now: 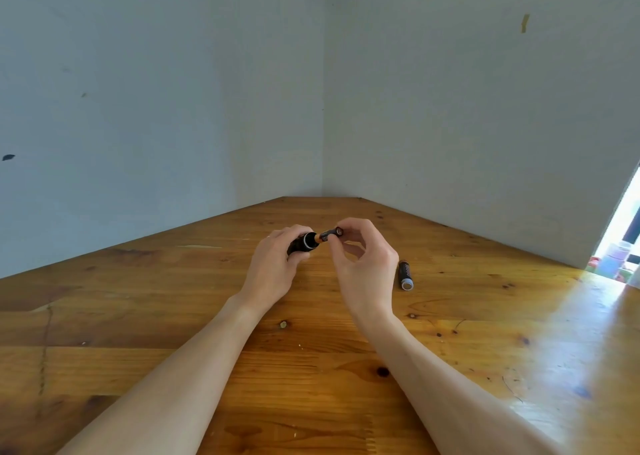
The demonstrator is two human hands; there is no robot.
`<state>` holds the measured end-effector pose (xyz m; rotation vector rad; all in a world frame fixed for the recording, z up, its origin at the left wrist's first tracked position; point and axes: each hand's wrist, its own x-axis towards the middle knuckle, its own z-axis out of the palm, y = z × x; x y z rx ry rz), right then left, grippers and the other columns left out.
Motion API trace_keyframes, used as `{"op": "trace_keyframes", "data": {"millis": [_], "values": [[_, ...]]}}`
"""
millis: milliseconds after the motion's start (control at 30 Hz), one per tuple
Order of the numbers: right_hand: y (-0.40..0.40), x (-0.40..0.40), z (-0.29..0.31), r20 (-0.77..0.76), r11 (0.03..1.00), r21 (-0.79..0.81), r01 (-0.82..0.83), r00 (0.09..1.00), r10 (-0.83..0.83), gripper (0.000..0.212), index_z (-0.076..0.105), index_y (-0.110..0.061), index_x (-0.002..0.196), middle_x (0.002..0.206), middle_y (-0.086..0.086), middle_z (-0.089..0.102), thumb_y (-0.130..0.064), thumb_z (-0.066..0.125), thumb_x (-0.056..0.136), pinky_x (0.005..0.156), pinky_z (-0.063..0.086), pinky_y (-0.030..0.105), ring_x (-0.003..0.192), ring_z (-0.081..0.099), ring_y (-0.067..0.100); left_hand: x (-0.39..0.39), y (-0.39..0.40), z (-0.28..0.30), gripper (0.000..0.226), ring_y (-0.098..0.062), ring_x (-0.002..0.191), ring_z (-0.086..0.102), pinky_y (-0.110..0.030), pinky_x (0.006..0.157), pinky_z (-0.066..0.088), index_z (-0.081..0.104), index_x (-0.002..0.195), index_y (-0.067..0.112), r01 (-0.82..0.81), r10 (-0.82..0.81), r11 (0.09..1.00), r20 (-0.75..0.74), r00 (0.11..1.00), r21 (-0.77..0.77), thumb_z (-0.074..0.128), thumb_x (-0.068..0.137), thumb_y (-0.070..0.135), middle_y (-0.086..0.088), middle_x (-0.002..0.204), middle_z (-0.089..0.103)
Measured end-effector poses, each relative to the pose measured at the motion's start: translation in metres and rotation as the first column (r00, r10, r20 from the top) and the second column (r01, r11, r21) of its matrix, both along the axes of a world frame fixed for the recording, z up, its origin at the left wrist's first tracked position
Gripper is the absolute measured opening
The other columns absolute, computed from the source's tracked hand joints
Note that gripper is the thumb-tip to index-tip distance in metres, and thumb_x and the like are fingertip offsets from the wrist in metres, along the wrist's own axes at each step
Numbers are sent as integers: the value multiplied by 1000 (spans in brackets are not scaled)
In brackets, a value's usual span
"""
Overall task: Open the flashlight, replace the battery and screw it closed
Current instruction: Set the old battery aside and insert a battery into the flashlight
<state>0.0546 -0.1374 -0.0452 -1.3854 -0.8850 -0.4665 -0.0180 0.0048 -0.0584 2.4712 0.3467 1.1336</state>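
My left hand (273,264) grips the black flashlight body (300,244) above the wooden table, its open silver-rimmed end facing right. A black and copper battery (329,235) sticks partly out of that open end. My right hand (360,264) pinches the battery's outer end between thumb and fingertips. A second dark cylinder with a pale grey end (405,275) lies flat on the table just right of my right hand; whether it is a battery or the flashlight's cap I cannot tell.
The wooden table (311,368) fits into a corner between two pale walls (173,108). At the far right a bright opening (620,243) shows coloured items beyond the table's edge.
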Motion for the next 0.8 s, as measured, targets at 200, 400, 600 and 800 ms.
{"op": "trace_keyframes", "data": {"millis": [200,400,600,800], "values": [[5,2,-3,-34,993,-101,-56,998,53,20,69,-17,97,88,-7,69,-2,75,86,75,46,4,90,63,1,0,0,0,29,-10,103,53,-24,85,39,62,118,32,14,-13,999,-36,999,35,64,92,18,15,108,66],[7,6,-4,-183,983,-162,-84,982,53,22,67,-25,97,94,-11,68,-6,74,88,73,42,1,92,58,-10,0,-5,3,33,-14,105,51,-32,91,42,63,123,26,12,-9,999,-44,999,48,62,93,14,9,111,62],[4,12,-5,-236,958,-244,-149,967,91,20,63,-26,100,104,-9,66,-9,69,93,68,42,2,92,57,-9,0,-7,3,34,-14,105,51,-30,92,42,63,124,26,13,-11,999,-64,998,35,61,94,12,7,109,57],[4,11,-8,-190,929,-328,-169,976,110,22,65,-24,108,110,-7,65,-7,65,94,69,44,2,91,61,-4,0,-7,2,37,-13,106,49,-27,87,42,62,123,31,20,-17,999,-74,997,42,62,93,9,9,107,56]]}}
